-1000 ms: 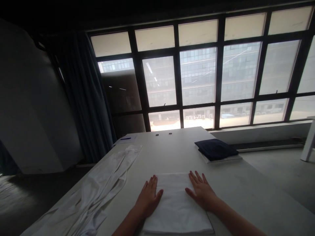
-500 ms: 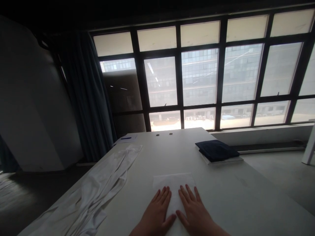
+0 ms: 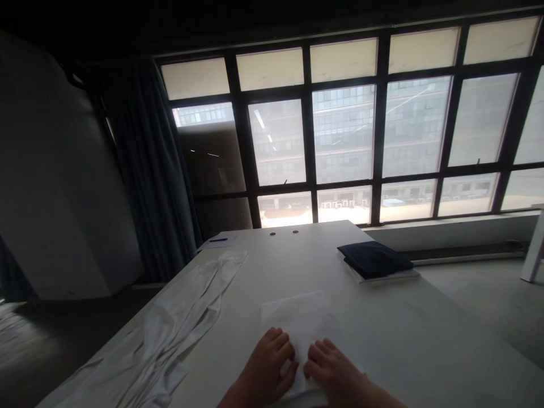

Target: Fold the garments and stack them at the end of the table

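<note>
A thin white cloth (image 3: 306,309), squared at its far edge, lies flat on the table in front of me. My left hand (image 3: 272,362) rests on its left part with fingers curled down and the thumb drawn in toward them. On the right part is my right hand (image 3: 329,362), its fingers bent and closed in the same way. Both hands seem to pinch the cloth, though the fingertips are partly hidden. Between them the cloth shows small creases.
Along the left of the white table (image 3: 280,260) lies a long crumpled white garment (image 3: 170,323). A folded navy cloth (image 3: 374,259) sits over a white folded one (image 3: 393,277) at the right edge. At the far left corner are a paper and a pen (image 3: 219,240).
Both hands have gone from lying flat with fingers stretched to curled on the cloth. The cloth has turned slightly, and its far edge now slants and reaches a little farther away.
</note>
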`<state>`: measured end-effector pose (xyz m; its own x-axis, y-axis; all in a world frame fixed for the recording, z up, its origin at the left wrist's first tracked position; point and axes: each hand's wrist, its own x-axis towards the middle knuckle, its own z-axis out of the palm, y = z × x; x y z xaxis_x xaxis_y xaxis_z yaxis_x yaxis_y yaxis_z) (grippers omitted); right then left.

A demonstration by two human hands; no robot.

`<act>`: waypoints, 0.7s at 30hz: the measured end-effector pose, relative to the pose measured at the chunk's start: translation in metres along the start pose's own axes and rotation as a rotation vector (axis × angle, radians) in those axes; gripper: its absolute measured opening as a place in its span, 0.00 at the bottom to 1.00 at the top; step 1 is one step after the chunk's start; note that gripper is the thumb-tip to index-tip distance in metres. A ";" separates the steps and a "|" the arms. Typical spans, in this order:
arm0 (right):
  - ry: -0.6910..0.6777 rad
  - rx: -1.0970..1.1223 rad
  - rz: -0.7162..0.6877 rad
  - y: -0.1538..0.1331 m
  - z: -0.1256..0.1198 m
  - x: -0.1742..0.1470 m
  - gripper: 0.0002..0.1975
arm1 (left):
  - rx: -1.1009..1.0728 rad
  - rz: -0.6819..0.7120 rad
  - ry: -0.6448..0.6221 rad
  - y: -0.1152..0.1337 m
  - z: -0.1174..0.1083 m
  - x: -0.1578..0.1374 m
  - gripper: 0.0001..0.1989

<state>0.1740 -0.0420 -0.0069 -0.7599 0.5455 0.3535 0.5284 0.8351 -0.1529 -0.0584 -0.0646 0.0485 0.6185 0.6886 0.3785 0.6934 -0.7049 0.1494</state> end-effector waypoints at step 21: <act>0.164 -0.118 0.255 0.015 -0.024 0.011 0.08 | 0.233 -0.070 0.089 0.003 0.012 0.008 0.10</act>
<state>0.1828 -0.0249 0.0169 -0.5315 0.7095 0.4627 0.7416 0.6537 -0.1505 -0.0471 -0.0588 0.0409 0.5385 0.7092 0.4550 0.8060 -0.5910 -0.0327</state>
